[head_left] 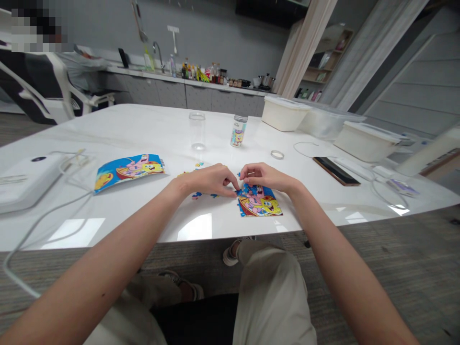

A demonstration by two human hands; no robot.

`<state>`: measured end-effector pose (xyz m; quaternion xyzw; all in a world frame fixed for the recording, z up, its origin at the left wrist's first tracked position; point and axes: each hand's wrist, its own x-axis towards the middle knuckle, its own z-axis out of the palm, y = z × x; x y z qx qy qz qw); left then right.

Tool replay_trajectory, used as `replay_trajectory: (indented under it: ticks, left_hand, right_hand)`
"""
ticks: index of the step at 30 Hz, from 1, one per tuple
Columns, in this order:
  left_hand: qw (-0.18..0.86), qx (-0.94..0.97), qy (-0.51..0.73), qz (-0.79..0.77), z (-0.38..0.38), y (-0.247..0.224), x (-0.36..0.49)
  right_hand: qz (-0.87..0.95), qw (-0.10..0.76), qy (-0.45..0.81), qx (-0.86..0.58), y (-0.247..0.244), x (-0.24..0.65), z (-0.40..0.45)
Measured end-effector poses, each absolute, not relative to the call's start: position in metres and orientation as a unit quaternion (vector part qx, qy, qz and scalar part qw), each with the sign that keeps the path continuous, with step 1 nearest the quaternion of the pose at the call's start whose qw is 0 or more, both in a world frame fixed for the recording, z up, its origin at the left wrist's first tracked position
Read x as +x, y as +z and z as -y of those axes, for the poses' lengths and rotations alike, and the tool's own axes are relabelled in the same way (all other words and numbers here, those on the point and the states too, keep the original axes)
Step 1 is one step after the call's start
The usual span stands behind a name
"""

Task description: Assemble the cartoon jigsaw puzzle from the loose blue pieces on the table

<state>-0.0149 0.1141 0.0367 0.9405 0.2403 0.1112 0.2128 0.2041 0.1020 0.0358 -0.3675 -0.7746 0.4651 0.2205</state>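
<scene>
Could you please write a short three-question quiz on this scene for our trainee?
1. Which is nearer the blue rectangular printed cartoon picture: the left hand or the right hand?
2. True or false: the clear cylindrical jar with a cartoon label stands beyond the partly assembled colourful cardboard jigsaw puzzle, as seen from the person.
3. What is the flat, dark rectangular object lying to the right of the puzzle?

Key: 1. The left hand. 2. True. 3. A smartphone.
</scene>
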Motion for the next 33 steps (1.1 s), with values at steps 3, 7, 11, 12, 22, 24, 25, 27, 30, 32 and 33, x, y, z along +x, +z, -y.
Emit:
replay_trajectory:
  ticks: [3, 7, 11, 12, 22, 24, 25, 27, 30, 32, 33]
  left_hand:
    - [0.215, 0.941, 0.112, -0.238, -0.1138, 0.0368, -0.0148]
    - [0.214, 0.942, 0.110, -0.235, -0.1139, 0.0372, -0.0150]
    - [0.214, 0.942, 0.112, -0.232, -0.1142, 0.0372, -0.0151]
    - [0.214, 0.942, 0.113, -0.232, -0.1141, 0.0372, -0.0151]
    - [0.211, 0.934, 0.150, -0.246, -0.1109, 0.0375, -0.0104]
    - [0.210, 0.929, 0.167, -0.254, -0.1104, 0.0367, -0.0085]
    - [0.213, 0.926, 0.173, -0.259, -0.1104, 0.0359, -0.0075]
    - [0.226, 0.919, 0.179, -0.270, -0.1111, 0.0338, -0.0062]
    - [0.273, 0.902, 0.179, -0.284, -0.1145, 0.0301, -0.0057]
    - [0.315, 0.884, 0.179, -0.296, -0.1175, 0.0287, -0.0062]
    - [0.335, 0.874, 0.180, -0.302, -0.1187, 0.0284, -0.0065]
  right_hand:
    - [0.778, 0.221, 0.459, -0.367, 0.0350, 0.2045, -0.1027]
    - [0.781, 0.218, 0.456, -0.368, 0.0341, 0.2051, -0.1033]
    - [0.782, 0.217, 0.455, -0.367, 0.0343, 0.2046, -0.1027]
    - [0.783, 0.216, 0.454, -0.366, 0.0344, 0.2044, -0.1025]
    - [0.770, 0.231, 0.473, -0.360, 0.0346, 0.2023, -0.1012]
    - [0.763, 0.242, 0.479, -0.360, 0.0342, 0.2012, -0.1010]
    - [0.760, 0.247, 0.481, -0.360, 0.0339, 0.2007, -0.1009]
    - [0.755, 0.252, 0.488, -0.357, 0.0333, 0.1999, -0.1010]
    - [0.749, 0.258, 0.498, -0.352, 0.0329, 0.1997, -0.1012]
    - [0.745, 0.268, 0.502, -0.347, 0.0329, 0.2001, -0.1015]
    - [0.742, 0.276, 0.505, -0.343, 0.0330, 0.2004, -0.1017]
